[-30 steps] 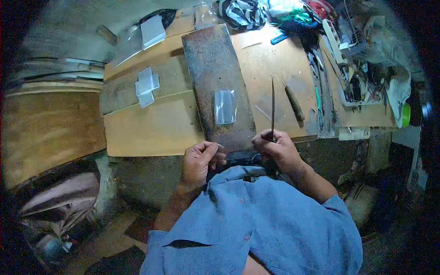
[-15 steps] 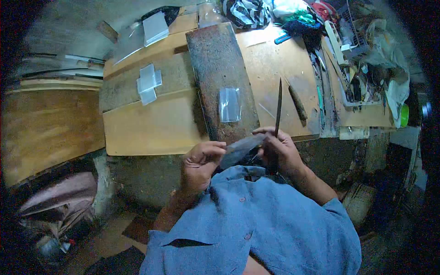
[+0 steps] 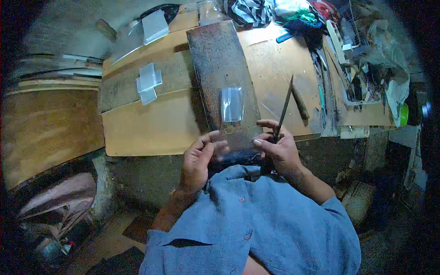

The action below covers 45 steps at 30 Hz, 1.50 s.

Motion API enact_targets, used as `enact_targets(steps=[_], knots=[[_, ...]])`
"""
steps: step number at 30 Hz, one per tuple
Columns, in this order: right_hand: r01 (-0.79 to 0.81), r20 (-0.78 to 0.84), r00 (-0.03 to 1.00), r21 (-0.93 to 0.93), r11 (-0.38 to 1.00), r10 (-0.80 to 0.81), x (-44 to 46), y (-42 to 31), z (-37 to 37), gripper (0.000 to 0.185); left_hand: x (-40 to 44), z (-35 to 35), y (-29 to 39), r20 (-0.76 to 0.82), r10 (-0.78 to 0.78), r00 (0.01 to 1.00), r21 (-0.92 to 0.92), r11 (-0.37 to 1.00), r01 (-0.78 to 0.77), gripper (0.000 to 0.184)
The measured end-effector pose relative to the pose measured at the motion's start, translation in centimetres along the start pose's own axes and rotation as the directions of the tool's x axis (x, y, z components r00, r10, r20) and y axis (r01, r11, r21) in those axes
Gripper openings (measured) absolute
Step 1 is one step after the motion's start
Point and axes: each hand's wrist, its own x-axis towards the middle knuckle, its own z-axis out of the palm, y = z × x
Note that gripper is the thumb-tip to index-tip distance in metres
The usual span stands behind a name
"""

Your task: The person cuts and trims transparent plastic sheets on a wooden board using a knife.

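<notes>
My right hand (image 3: 280, 149) is closed round a long, dark, pointed blade (image 3: 286, 103), its tip pointing up and away from me. Its thumb and a finger also reach toward a clear plastic sheet (image 3: 239, 140), faint against the board's near end. On the other side, my left hand (image 3: 201, 158) pinches at the sheet's left edge, with fingertips slightly blurred. Just beyond both hands, a stack of clear plastic pieces (image 3: 232, 105) lies on the dark, worn board (image 3: 220, 59). The blade's lower end is hidden in my right hand.
More clear pieces (image 3: 148, 82) lie on the bench (image 3: 146, 130) to the left, and a sheet stack (image 3: 155, 27) farther back. A wooden-handled tool (image 3: 299, 101) rests right of the blade. A tool tray (image 3: 362, 87) and bags (image 3: 250, 11) stand behind.
The clear sheet between my hands has gone from bent and cloudy to flatter and hardly visible. My left hand has shifted slightly, its fingers lifting. The blade now leans more to the right.
</notes>
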Motion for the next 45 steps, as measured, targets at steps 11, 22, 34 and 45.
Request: enact_targets(steps=[11, 22, 34, 45], knots=[[0.058, -0.045, 0.997, -0.066, 0.996, -0.061, 0.5, 0.9, -0.1, 0.047, 0.6, -1.2, -0.2, -0.002, -0.053, 0.999, 0.229, 0.972, 0.052, 0.017], [0.033, -0.052, 0.998, -0.037, 0.999, -0.035, 0.5, 0.7, 0.0, 0.043, 0.8, -1.2, 0.0, -0.057, 0.007, 0.998, 0.216, 0.976, 0.005, 0.018], [0.064, 0.011, 0.998, -0.158, 0.985, -0.063, 1.0, 0.9, -0.2, 0.042, 0.8, -1.1, 1.1, 0.043, -0.042, 0.998, 0.35, 0.937, 0.024, 0.017], [0.038, 0.09, 0.996, -0.143, 0.989, -0.026, 1.0, 0.4, 0.2, 0.027, 1.8, -1.0, 0.3, 0.169, -0.125, 0.978, 0.359, 0.932, 0.057, 0.012]])
